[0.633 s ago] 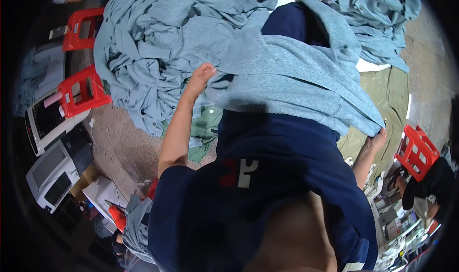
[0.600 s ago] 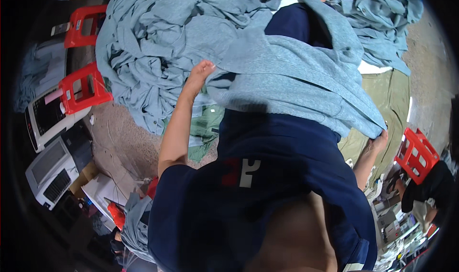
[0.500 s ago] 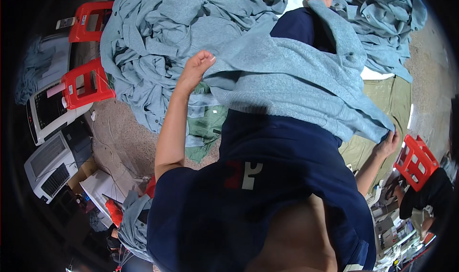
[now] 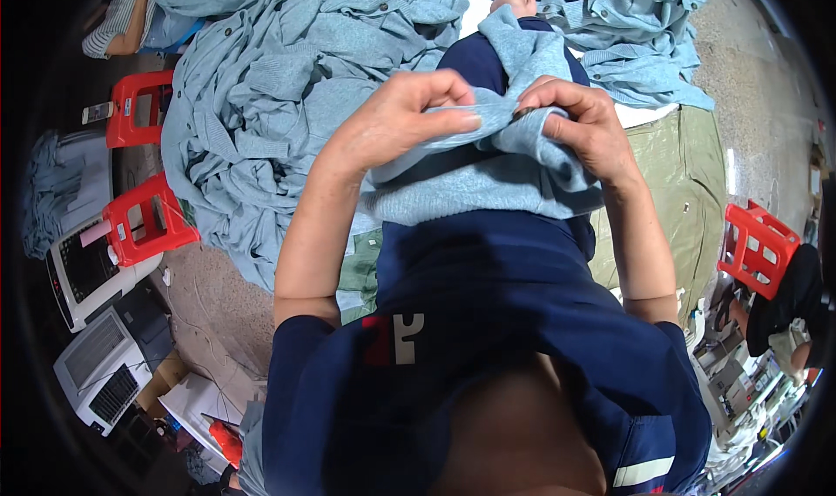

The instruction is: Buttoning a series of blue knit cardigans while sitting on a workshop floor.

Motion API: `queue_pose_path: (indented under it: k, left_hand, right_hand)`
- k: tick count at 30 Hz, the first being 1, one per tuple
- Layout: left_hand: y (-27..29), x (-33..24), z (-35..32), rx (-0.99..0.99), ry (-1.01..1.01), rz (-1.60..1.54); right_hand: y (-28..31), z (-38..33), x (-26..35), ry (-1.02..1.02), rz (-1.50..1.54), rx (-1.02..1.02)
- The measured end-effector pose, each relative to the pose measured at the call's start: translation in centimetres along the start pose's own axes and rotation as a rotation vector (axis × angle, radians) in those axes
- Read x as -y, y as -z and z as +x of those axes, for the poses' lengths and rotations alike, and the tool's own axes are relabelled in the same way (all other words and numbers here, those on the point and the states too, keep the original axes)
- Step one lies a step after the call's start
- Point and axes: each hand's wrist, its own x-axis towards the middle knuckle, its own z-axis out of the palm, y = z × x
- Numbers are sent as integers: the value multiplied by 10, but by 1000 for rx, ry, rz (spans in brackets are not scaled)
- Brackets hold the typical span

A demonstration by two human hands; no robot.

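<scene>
Left hand (image 4: pixel 405 117): one, pinching the light-blue knit sweater (image 4: pixel 488 178).
Right hand (image 4: pixel 579 126): one, pinching the same sweater.
Red stools (image 4: pixel 144 217): three.
Sweater pile (image 4: pixel 287 87): far left.

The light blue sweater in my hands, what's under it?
Under the light blue sweater, pinched by the left hand and right hand, lies a navy-clad lap. Anything beneath its bunched folds is covered.

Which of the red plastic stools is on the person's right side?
The red stool by the olive sheet; the other two stools stand on the left, beside the pile of blue knitwear.
</scene>
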Motion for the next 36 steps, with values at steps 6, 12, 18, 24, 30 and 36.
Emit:
queue_pose_path:
  k: [6,12,18,24,30,36]
  left_hand:
    - [10,41,-18,-170,129,-108]
    - [19,42,-17,-210,123,-169]
    - [-3,20,-6,-184,64,-563]
    - [-26,10,-5,-276,4,-544]
    - [-33,8,-16,-317,-101,-107]
    - [-29,-1,-27,-286,-262,335]
  right_hand:
    - [12,-2,-28,77,-275,-222]
    - [22,0,-46,77,-224,-315]
    - [-14,3,-15,473,-689,-362]
    - [-41,6,-8,724,-757,-318]
    - [-51,9,-26,836,-795,-288]
    - [-61,5,-19,604,-569,-254]
